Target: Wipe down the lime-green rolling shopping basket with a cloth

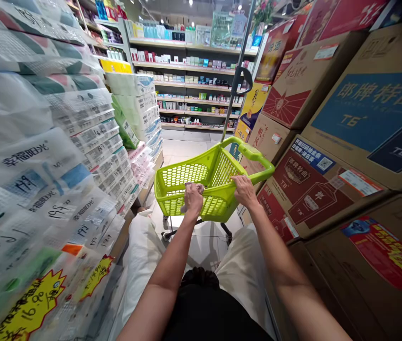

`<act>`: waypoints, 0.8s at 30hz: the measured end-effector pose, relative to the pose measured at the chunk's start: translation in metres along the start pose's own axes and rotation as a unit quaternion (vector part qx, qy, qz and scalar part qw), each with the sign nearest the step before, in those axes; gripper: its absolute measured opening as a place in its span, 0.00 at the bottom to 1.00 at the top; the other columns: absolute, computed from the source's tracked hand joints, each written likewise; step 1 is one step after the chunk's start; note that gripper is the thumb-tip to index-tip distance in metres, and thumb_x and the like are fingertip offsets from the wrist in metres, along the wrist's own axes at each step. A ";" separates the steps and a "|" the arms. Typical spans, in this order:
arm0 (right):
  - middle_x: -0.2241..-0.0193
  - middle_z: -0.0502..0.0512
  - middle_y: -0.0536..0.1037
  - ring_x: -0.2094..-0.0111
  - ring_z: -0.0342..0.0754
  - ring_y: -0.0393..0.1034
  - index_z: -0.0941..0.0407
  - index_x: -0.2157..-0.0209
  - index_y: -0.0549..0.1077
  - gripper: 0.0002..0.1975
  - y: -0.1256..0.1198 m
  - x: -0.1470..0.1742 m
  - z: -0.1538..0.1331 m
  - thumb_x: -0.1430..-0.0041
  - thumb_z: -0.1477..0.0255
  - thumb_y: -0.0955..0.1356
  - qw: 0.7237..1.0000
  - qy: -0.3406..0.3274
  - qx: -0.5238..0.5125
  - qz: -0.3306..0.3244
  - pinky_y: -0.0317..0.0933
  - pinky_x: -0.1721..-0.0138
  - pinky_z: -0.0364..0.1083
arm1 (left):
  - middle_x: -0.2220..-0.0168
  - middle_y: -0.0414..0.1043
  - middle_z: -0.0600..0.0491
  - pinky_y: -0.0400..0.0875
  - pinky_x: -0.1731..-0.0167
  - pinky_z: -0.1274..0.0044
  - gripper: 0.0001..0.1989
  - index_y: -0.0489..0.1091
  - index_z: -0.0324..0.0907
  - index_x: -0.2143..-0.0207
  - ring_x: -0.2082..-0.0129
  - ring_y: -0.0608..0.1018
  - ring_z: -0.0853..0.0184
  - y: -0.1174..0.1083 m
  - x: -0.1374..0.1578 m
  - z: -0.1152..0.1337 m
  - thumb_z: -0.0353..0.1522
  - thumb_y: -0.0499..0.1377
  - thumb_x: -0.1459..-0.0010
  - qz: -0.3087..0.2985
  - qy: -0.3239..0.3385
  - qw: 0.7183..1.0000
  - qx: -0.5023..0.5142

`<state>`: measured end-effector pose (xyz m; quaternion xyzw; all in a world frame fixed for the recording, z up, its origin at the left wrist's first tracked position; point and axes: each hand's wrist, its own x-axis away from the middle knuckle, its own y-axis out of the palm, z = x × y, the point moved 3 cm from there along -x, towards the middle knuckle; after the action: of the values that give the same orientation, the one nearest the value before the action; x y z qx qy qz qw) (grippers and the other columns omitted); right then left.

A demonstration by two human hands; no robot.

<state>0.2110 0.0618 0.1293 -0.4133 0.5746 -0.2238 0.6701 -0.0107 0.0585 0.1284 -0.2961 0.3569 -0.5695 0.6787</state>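
Note:
A lime-green shopping cart (218, 201) with a perforated basket stands right in front of me, turned sideways, its handle at the right. My right hand (244, 190) is closed on the basket's near rim, close to the handle. At the middle of that same rim, my left hand (194, 198) is closed around a crumpled greyish cloth (184, 207), which lies against the basket's edge. Part of the cloth is hidden by the fingers. Dark legs with casters (165, 236) show below the basket.
Stacked packs of tissue paper (90, 137) with handwritten price tags (32, 303) line the left. Printed cardboard cartons (329, 184) rise on the right. A dark pole (234, 94) stands beyond the cart. Shelves of small boxed goods (187, 66) cross the far end of the tiled aisle.

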 end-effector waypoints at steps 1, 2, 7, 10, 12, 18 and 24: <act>0.45 0.61 0.78 0.42 0.57 0.66 0.57 0.43 0.71 0.28 -0.002 0.002 0.004 0.46 0.81 0.62 1.000 0.005 0.001 0.013 0.50 0.32 0.55 | 0.46 0.71 0.40 0.72 0.54 0.73 0.20 0.69 0.38 0.43 0.52 0.77 0.60 0.003 0.000 0.011 0.22 0.51 0.35 -0.012 0.015 1.000 -0.005; 0.45 0.61 0.78 0.41 0.57 0.66 0.56 0.43 0.70 0.28 -0.003 0.003 0.007 0.46 0.81 0.62 1.000 0.008 -0.003 0.024 0.49 0.31 0.56 | 0.45 0.70 0.40 0.72 0.53 0.73 0.21 0.69 0.38 0.43 0.51 0.77 0.60 0.007 0.000 0.024 0.21 0.51 0.35 -0.026 0.042 0.999 -0.010; 0.46 0.60 0.77 0.40 0.54 0.66 0.56 0.42 0.69 0.31 -0.011 0.010 0.027 0.49 0.82 0.61 0.993 0.061 -0.027 0.099 0.45 0.28 0.59 | 0.44 0.70 0.41 0.70 0.49 0.73 0.16 0.70 0.41 0.45 0.47 0.75 0.59 0.025 0.002 0.092 0.26 0.54 0.33 -0.074 0.153 0.985 -0.026; 0.50 0.60 0.79 0.43 0.54 0.68 0.56 0.43 0.71 0.31 -0.016 0.015 0.045 0.51 0.81 0.60 0.984 0.111 -0.023 0.136 0.47 0.29 0.60 | 0.46 0.70 0.42 0.70 0.49 0.73 0.15 0.70 0.42 0.46 0.47 0.75 0.60 0.025 0.001 0.109 0.28 0.53 0.32 -0.089 0.197 0.976 -0.023; 0.51 0.60 0.79 0.43 0.54 0.68 0.55 0.45 0.72 0.31 -0.018 0.017 0.052 0.51 0.81 0.61 0.986 0.112 -0.025 0.119 0.47 0.29 0.60 | 0.46 0.71 0.43 0.70 0.50 0.74 0.16 0.70 0.42 0.44 0.48 0.75 0.61 0.021 -0.001 0.101 0.26 0.53 0.33 -0.094 0.201 0.975 -0.027; 0.47 0.61 0.79 0.39 0.56 0.66 0.56 0.46 0.74 0.28 -0.023 0.010 0.035 0.48 0.81 0.60 0.994 0.095 -0.033 0.033 0.39 0.27 0.60 | 0.46 0.70 0.40 0.72 0.51 0.70 0.17 0.71 0.40 0.46 0.50 0.75 0.58 0.016 -0.005 0.071 0.24 0.52 0.34 -0.063 0.124 0.990 -0.017; 0.47 0.58 0.79 0.39 0.56 0.64 0.53 0.43 0.73 0.29 -0.023 0.009 0.011 0.45 0.82 0.61 0.998 0.060 -0.017 -0.019 0.37 0.27 0.61 | 0.48 0.71 0.42 0.71 0.54 0.72 0.13 0.73 0.41 0.49 0.50 0.76 0.59 0.004 -0.010 0.056 0.26 0.53 0.32 -0.085 0.144 0.985 -0.034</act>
<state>0.2276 0.0452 0.1432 -0.4213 0.6096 -0.2514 0.6226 0.0362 0.0689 0.1584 -0.2631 0.4439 -0.6490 0.5590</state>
